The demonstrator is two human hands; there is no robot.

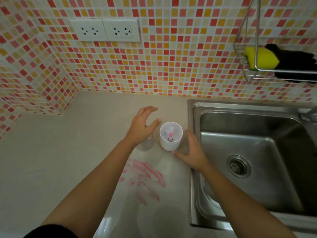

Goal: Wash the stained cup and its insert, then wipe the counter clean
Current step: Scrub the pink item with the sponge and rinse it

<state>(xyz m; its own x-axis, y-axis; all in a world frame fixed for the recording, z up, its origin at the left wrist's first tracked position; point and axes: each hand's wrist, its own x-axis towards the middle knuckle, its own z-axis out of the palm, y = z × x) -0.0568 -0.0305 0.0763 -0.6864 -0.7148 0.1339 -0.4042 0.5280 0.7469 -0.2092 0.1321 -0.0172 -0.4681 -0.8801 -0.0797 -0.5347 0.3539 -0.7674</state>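
**Upright white cup between two open hands, just left of the sink**

On the beige counter, a white cup: upright, long axis vertical, open mouth facing up. Inside at the bottom, a pink mark and a few dark specks. Cannot tell whether an insert sits in it.

Flanked on both sides. To the left, the left hand, fingers spread and relaxed, gripping nothing, thumb tip near the cup's rim. To the right, the right hand, fingers straight and together, thumb out toward the cup's base. Contact there cannot be told.

Partly hidden under the left wrist, a clear vessel, upright, just beside the cup.

Right of the cup, close by, the raised steel rim of the sink, with the right hand between the two. Beyond the cup, open counter up to the tiled wall; more open counter far to the left.

Nearer the person, pink smears across the counter, between the two forearms.

High on the right, a wire rack holding a yellow sponge and a black cloth. On the wall, two double sockets.
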